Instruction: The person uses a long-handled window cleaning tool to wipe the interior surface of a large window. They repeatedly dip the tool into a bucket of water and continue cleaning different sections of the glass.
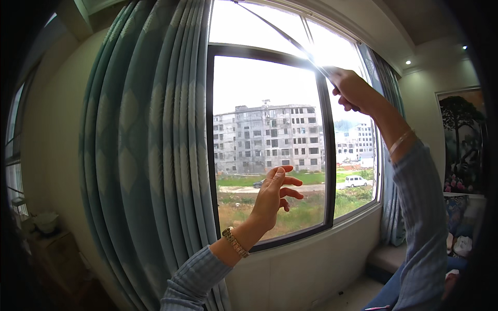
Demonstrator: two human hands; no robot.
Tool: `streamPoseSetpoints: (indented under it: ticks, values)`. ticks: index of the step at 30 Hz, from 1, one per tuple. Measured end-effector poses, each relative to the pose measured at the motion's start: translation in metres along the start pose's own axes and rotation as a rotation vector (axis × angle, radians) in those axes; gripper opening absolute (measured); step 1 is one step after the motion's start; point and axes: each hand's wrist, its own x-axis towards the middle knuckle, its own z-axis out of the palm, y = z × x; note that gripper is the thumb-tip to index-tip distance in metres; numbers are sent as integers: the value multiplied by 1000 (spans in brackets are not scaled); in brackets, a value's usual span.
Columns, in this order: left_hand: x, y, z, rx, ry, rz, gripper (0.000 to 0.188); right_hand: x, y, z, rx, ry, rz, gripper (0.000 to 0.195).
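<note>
My right hand, raised at the upper right, is closed around one end of a long thin pole. The pole slants up and to the left across the upper window pane, and its far end reaches the top edge of the view. Lower down, my left hand is in front of the window, fingers apart and curled, holding nothing. The window has a dark frame with a sliding sash. Glare hides part of the pole near my right hand.
A blue-grey patterned curtain hangs at the left, and another curtain at the right. Below the window is a pale wall. A cushioned seat and a framed picture are at the right; a cabinet stands far left.
</note>
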Motion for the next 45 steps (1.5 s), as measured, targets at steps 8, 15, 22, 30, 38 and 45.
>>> streamPoseSetpoints:
  ticks: [8,15,22,30,38,45]
  values:
    - [-4,-14,88,-85,-171,-78,46,-209,77,-78,12,-86,200,44]
    - [-32,-41,225,-213,-500,-131,65,-385,21,-154,-325,-156,783,44]
    - [-32,-23,254,-274,-489,-30,64,-366,48,-172,-463,-158,322,45]
    - [-12,-41,155,-164,-393,-74,62,-128,79,-119,-84,10,188,44]
    - [27,-68,82,-136,-143,-84,49,26,76,-62,-67,61,22,45]
    - [45,-100,132,-175,-120,-157,47,-110,147,-123,-174,2,123,45]
